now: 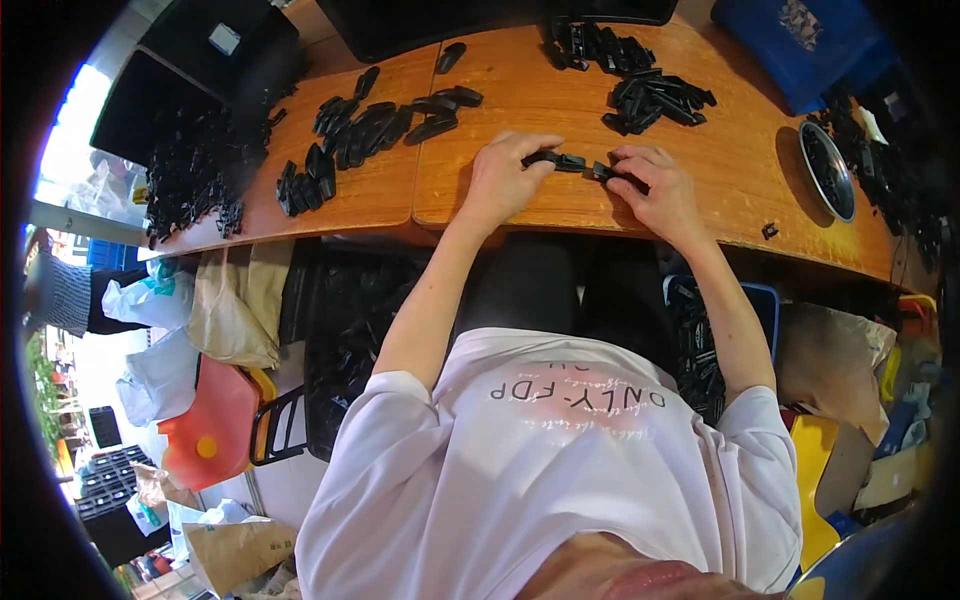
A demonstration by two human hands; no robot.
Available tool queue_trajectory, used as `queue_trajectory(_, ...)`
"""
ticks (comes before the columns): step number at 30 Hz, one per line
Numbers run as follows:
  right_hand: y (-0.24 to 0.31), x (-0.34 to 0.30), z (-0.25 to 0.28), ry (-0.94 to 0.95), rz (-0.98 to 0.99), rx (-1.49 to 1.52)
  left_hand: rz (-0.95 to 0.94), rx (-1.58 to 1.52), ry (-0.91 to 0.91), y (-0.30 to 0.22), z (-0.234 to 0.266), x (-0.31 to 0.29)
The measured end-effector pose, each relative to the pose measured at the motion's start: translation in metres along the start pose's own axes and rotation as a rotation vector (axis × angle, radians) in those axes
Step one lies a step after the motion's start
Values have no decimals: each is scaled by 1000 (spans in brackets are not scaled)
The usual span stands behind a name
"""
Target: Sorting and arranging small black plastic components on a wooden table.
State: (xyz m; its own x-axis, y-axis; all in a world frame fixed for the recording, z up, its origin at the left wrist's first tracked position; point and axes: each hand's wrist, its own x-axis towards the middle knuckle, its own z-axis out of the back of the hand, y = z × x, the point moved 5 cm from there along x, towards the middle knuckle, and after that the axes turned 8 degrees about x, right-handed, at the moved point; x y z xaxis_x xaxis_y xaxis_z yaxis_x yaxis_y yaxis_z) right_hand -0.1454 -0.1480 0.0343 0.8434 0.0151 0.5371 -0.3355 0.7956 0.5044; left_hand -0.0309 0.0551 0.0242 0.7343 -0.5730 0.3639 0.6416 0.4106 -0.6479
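Note:
Over the wooden table (520,100), near its front edge, my left hand (502,180) pinches a small black plastic part (568,162) that points to the right. Facing it, my right hand (655,192) grips another black plastic part (601,171). A narrow gap seems to part the two ends. Beyond my left hand lie several curved black plastic pieces (375,130) in a loose group. Past my right hand is a heap of longer black pieces (655,100). My fingers hide much of both held parts.
A pile of small black parts (195,180) covers the table's left end, beside a black bin (215,50). At right stand a metal bowl (828,172) and a blue bin (800,50). A blue-rimmed crate (764,310) of black parts sits below the table edge.

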Motion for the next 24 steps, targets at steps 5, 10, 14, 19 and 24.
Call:
queue_trajectory(5, 12, 8, 1, -63, 39, -57, 23, -10, 27, -2, -3, 0)
queue_trajectory(10, 6, 22, -11, 88, -46, 113, 45, -54, 74, 3, -8, 4)
queue_trajectory(14, 7, 31, -21, 81, 73, 120, 41, -36, 83, 5, -6, 6)
queue_trajectory(19, 29, 38, -40, 79, 259, 3, -10, -89, 80, -1, -6, 6)
queue_trajectory(24, 16, 45, -45, 58, 172, 119, -282, 259, 17, -5, -2, 4)
